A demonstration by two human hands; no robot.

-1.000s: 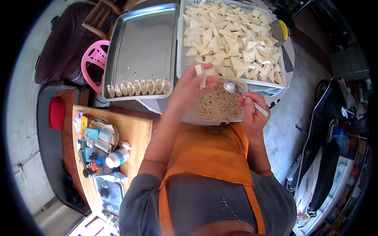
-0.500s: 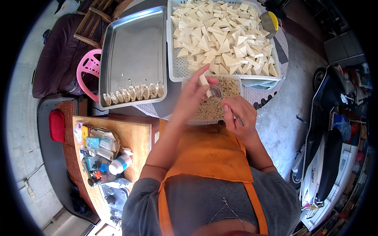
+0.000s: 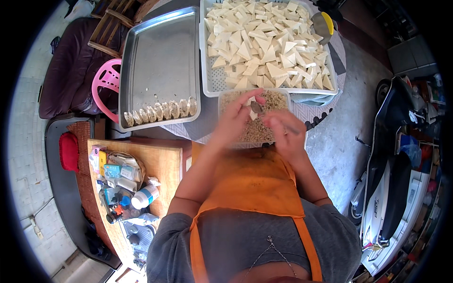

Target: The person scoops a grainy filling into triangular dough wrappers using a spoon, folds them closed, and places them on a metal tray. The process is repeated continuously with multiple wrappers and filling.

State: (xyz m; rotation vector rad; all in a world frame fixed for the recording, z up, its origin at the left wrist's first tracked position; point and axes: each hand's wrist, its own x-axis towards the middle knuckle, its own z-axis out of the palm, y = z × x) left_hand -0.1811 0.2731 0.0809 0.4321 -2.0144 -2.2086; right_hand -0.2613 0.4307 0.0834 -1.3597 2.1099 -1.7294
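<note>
Two trays (image 3: 160, 52) on table (image 3: 207, 123), concrete floor (image 3: 339, 141)

Orange apron (image 3: 255, 184); pink chair (image 3: 106, 87)

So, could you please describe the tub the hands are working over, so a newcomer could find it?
On the round table, look below the white basket of pale triangles. The clear rectangular tub sits at its near edge, the only container holding brown crumbly filling.

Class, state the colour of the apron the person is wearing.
Orange; the apron shows best in the head view, over a grey top.
</note>
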